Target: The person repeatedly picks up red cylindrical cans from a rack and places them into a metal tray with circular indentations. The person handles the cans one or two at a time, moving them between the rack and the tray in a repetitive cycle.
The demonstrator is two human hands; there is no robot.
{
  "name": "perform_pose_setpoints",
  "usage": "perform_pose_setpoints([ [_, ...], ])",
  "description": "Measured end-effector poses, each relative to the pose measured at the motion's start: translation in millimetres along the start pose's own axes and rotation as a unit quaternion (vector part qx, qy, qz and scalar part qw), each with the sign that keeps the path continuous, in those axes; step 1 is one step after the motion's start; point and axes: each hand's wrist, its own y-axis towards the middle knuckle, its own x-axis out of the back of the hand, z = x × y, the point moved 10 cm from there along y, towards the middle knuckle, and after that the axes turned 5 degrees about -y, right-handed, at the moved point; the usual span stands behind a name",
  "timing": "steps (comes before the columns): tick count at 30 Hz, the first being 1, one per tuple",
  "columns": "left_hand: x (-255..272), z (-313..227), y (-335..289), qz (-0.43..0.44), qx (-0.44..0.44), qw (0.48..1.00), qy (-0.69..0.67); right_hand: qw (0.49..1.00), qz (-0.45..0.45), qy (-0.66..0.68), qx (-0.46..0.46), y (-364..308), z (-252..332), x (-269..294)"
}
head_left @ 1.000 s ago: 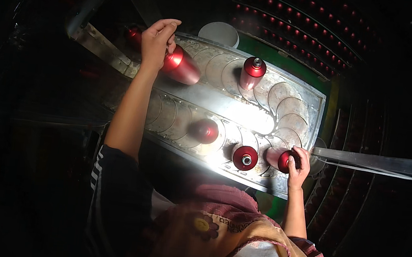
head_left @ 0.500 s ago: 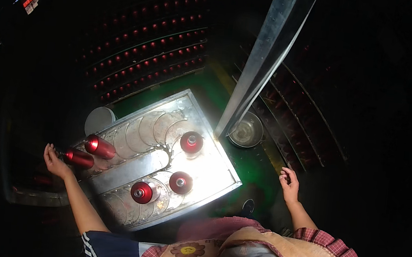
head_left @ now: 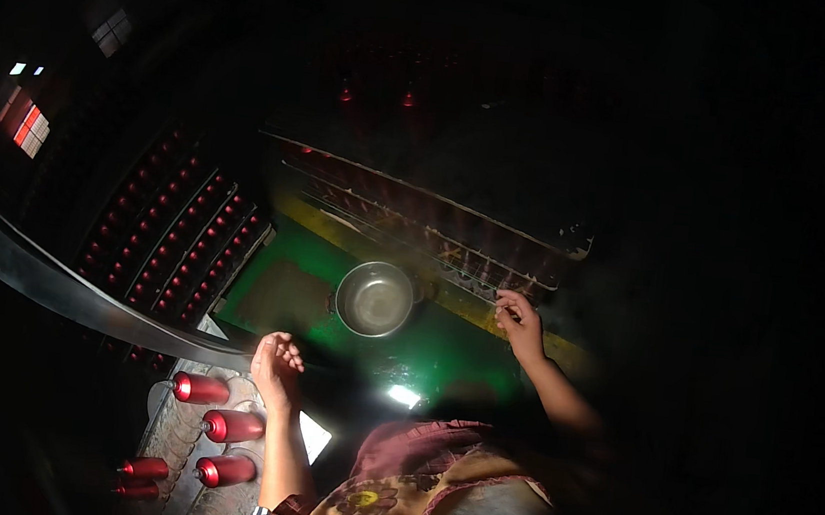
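My left hand (head_left: 277,369) is raised at the right edge of the metal table (head_left: 175,434), its fingers loosely curled and apart, with nothing in them. Beside it on the table stand several shiny red bottles, among them a bottle (head_left: 203,388), a bottle (head_left: 236,427) and a bottle (head_left: 226,470). Out to the right, my right hand (head_left: 518,324) hovers near the end of a low dark rack (head_left: 492,268). Its fingers are slightly bent and apart, and I see nothing held there.
A round metal basin (head_left: 375,299) sits on the green floor (head_left: 301,311) between my hands. Tiered racks of red bottles (head_left: 169,232) stand at the left. A metal post (head_left: 115,315) crosses the left side. Much of the surroundings is too dark to make out.
The view has turned right, so the table now lies at lower left and the basin near the middle. My left hand has come away from the red bottles at the table's left end.
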Motion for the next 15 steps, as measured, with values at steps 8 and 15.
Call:
perform_pose_setpoints([
  [8, -245.3, 130.4, 151.0, 0.238, 0.046, 0.959, 0.147, 0.988, -0.132, -0.08, -0.01, 95.8, 3.9, 112.2],
  [15, -531.6, 229.1, 381.0, 0.394, -0.152, 0.876, 0.232, 0.843, -0.226, -0.431, 0.23, 363.7, 112.8, 197.2],
])
